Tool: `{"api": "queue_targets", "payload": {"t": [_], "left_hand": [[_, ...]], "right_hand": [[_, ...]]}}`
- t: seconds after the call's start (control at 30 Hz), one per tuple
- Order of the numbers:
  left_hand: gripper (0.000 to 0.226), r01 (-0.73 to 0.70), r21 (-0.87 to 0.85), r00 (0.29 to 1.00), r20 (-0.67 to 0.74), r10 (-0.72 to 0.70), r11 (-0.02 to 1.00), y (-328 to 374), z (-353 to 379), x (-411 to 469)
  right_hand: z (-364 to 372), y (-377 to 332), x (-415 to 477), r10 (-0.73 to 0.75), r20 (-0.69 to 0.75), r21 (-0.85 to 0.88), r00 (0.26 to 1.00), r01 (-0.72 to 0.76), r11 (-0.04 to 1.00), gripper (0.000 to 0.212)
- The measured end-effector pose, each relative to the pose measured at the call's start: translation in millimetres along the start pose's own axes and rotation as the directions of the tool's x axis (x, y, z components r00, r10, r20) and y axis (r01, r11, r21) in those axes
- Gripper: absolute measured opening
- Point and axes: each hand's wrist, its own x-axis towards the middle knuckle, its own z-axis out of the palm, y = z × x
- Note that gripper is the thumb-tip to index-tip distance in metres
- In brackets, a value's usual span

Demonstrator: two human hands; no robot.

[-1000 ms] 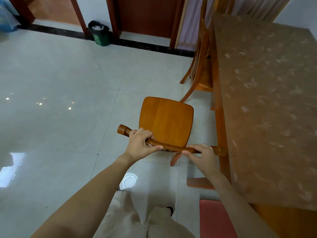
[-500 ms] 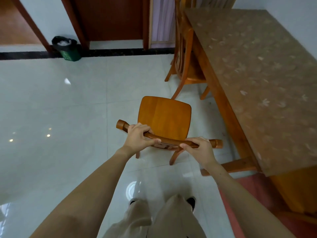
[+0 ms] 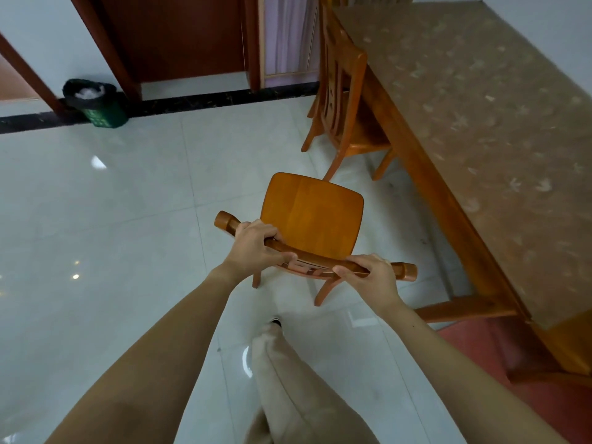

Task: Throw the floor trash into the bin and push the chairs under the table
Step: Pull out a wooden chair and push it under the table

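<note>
A wooden chair (image 3: 312, 213) stands on the tiled floor in front of me, out from the table's long edge. My left hand (image 3: 254, 248) grips the left part of its curved top rail. My right hand (image 3: 368, 277) grips the right part of the same rail. The long wooden table (image 3: 480, 129) with a patterned cover runs along the right. A second wooden chair (image 3: 342, 100) stands farther away with its seat partly under the table. A green bin (image 3: 96, 104) with a black liner and white trash inside stands by the far wall at left.
Dark wooden door frames (image 3: 105, 49) and a black floor strip line the far wall. A red mat or cushion (image 3: 512, 373) lies at lower right beside the table's foot rail (image 3: 464, 310). My legs (image 3: 288, 379) are below the chair.
The view has swung left and the table now sits farther right of the chair. Both hands keep their hold on the top rail.
</note>
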Motion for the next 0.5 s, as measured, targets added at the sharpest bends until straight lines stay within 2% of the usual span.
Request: {"api": "queue_targets", "payload": {"t": [0.1,0.23,0.33,0.5], "left_hand": [[0.046,-0.013,0.013,0.999,0.047,0.013,1.0,-15.8,-22.3,13.9],[0.045,-0.05,0.003,0.992,0.12,0.049,0.999,-43.7,-61.5,29.8],[0.041,-0.056,0.031,0.976,0.211,0.049,0.998,-63.2,-88.9,39.3],[0.061,-0.108,0.048,0.969,0.228,0.094,0.993,-91.6,-113.4,44.2]], "right_hand": [[20.0,-18.1,9.9,-0.01,-0.043,-0.017,0.999,0.009,1.0,0.019],[57.2,-45.9,22.2,-0.013,-0.156,-0.007,0.988,0.012,1.0,0.041],[84.7,-65.3,28.1,0.021,-0.195,-0.051,0.981,-0.031,0.998,0.045],[118.7,-89.7,26.8,0.098,-0.215,-0.091,0.972,-0.12,0.989,0.045]]}}
